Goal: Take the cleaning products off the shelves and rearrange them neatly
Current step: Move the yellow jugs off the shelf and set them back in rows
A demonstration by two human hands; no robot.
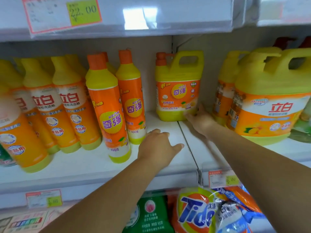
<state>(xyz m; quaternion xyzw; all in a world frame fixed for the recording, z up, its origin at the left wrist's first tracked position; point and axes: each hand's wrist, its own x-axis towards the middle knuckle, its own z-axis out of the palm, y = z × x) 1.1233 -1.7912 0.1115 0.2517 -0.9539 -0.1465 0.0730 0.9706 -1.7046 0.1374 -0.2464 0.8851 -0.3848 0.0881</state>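
From the head camera, the handled yellow jug (pixel 178 91) stands upright deep on the white shelf (pixel 84 163), by the seam between two boards. The right hand (pixel 199 120) grips its lower right corner, thumb on the side. Left of the jug, open shelf runs to the tall orange bottles (pixel 131 98), and there the left hand (pixel 158 147) rests, fingers loose, holding nothing; right of the jug, a narrower gap precedes the bigger jugs (pixel 269 106).

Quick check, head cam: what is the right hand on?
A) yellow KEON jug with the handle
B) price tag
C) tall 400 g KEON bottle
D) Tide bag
A: the right hand touches the lower right corner of the yellow KEON jug, while the left hand is spread over the shelf and holds nothing.
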